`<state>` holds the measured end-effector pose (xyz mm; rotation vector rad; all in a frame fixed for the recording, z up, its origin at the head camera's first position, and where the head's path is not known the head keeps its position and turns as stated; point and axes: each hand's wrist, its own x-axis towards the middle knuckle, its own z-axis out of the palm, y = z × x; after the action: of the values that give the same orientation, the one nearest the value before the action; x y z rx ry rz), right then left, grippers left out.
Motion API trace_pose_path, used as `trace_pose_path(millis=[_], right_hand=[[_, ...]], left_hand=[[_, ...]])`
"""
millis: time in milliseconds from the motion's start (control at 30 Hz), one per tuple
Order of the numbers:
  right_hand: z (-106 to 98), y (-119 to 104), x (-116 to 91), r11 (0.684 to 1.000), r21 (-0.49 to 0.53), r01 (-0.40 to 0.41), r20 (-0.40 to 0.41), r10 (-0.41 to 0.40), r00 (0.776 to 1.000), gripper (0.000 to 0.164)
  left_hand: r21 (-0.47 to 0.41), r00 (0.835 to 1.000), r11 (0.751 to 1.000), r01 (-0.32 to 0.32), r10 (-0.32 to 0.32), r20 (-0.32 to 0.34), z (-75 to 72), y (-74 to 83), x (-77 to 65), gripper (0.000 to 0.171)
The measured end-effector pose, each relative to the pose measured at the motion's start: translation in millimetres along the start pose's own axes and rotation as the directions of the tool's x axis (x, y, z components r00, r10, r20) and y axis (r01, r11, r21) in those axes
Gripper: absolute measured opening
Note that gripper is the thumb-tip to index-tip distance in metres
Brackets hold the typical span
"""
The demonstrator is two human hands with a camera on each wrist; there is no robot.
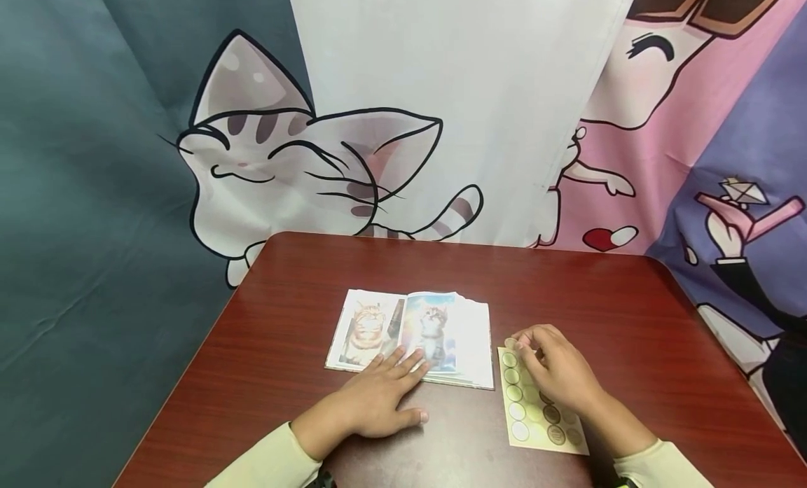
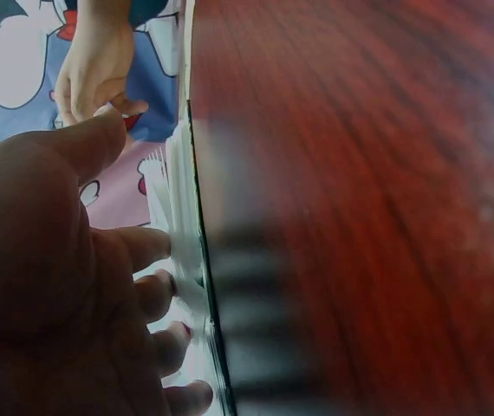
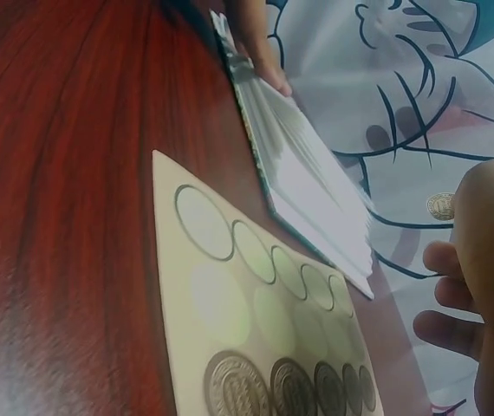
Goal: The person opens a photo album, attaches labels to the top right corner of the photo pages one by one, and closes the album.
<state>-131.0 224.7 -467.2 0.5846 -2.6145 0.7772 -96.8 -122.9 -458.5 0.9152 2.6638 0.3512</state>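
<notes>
An open book [image 1: 473,334] lies on the table, a picture of an orange cat on its left page and a grey kitten on its right. My left hand [image 1: 381,397] rests with spread fingers on the book's near edge, over the lower part of both pages. To the right, a pale yellow sticker sheet [image 1: 513,437] holds rows of round stickers, some gold and embossed. Above its far end my right hand [image 1: 561,365] pinches a round gold sticker [image 3: 441,206] by its edge. The left wrist view has the left fingertips [image 2: 156,295] against the page edges.
The dark red wooden table [image 1: 265,348] has a rounded far edge. Behind it hangs a cloth backdrop [image 1: 504,89] printed with a cartoon cat and other figures.
</notes>
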Motion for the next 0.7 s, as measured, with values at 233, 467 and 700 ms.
trace_pose_path(millis=[233, 467, 700], right_hand=[[1, -7, 9, 1.0, -0.004, 0.004, 0.054, -0.004, 0.999, 0.005], [3, -10, 18, 0.999, 0.01, 0.03, 0.086, -0.031, 0.996, 0.006], [6, -15, 28, 1.0, 0.023, 0.009, 0.117, -0.012, 0.993, 0.005]], left_hand=[[0.007, 0.999, 1.0, 0.01, -0.011, 0.034, -1.8, 0.9, 1.3, 0.082], [0.012, 0.999, 1.0, 0.015, -0.016, 0.041, -2.8, 1.5, 1.4, 0.082], [0.02, 0.999, 1.0, 0.016, -0.017, 0.045, -2.9, 0.7, 1.9, 0.082]])
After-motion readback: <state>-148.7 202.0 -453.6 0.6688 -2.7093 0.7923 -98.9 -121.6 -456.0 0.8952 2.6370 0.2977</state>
